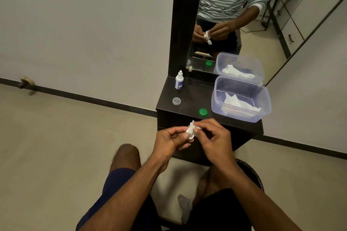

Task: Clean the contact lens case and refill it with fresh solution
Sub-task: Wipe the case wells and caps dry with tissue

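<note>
A wad of white tissue [191, 130] (the lens case itself cannot be made out inside it) sits pinched between both hands, just in front of the dark table [189, 99]. On the table: a green cap [203, 112], a clear cap [176, 101], a solution bottle [179, 80] and a clear tub [241, 99] holding tissue, below a mirror [234, 14]. Left hand [171, 141] cups the wad; right hand [213, 139] grips it from above.

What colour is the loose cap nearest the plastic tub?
Green cap, clearest in the head view.
</note>
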